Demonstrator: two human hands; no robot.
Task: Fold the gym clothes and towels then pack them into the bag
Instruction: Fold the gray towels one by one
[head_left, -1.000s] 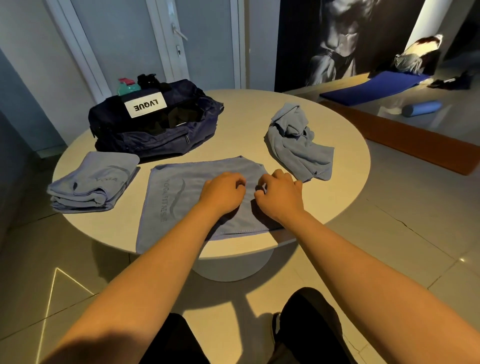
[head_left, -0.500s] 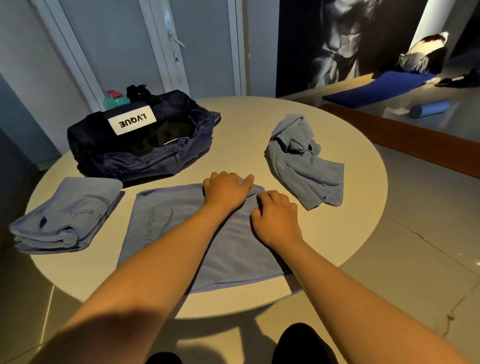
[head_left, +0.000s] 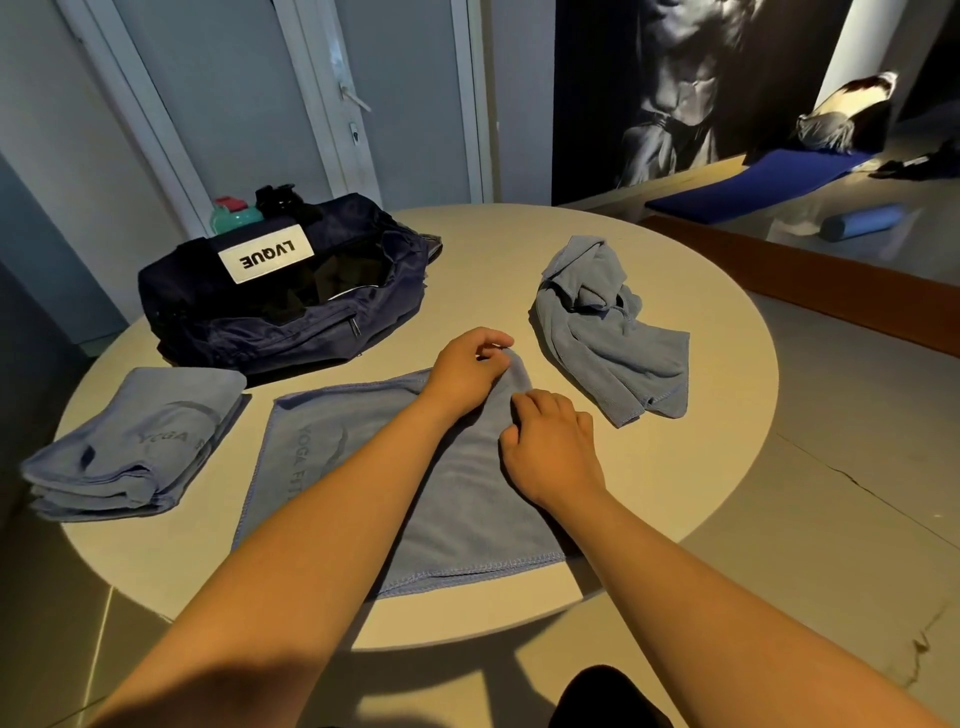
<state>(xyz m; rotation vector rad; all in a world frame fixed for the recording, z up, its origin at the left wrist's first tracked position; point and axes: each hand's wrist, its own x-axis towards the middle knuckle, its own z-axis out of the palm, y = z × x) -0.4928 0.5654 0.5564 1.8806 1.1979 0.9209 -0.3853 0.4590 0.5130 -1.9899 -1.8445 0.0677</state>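
Observation:
A blue towel (head_left: 457, 514) lies flat on the round table (head_left: 717, 467) in front of me. My left hand (head_left: 467, 371) pinches its far right corner. My right hand (head_left: 550, 447) rests with curled fingers on the towel's right edge, just below that corner; whether it grips the cloth I cannot tell. A folded blue towel (head_left: 135, 441) sits at the table's left. A crumpled blue towel (head_left: 608, 322) lies at the right. The navy gym bag (head_left: 280, 306) stands open at the back left.
A teal bottle (head_left: 234, 213) and a black object stand behind the bag. The table's near edge is close to my body. Beyond the table on the right are a blue mat (head_left: 753, 187) and a blue roller (head_left: 862, 221) on the floor.
My left hand moved forward along the towel to its far right corner and pinched it. My right hand followed up the right edge. The view shifted closer over the table.

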